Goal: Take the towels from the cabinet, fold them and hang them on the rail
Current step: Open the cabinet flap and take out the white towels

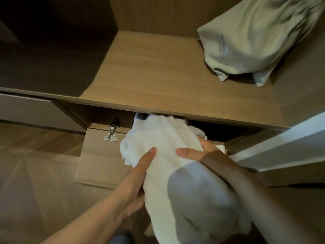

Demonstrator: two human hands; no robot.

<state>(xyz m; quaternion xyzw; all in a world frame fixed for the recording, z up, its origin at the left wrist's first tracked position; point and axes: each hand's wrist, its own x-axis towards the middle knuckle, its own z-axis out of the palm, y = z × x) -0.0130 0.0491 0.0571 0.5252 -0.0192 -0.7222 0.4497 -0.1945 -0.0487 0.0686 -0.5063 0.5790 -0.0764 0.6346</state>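
Early stage: white towel bundle (165,136) is half out of the lower cabinet compartment (219,131), under the shelf (158,76). Left hand (139,175) grasps its left side, thumb on top; right hand (200,152) grasps the right side. Folding & hanging not done yet, no rail in view. Count: 1 bundle (no. of towels in it unclear), 2 hands, 1 open door (98,161) w/ 1 hinge (112,131), 1 greenish pillow (255,37) on the shelf
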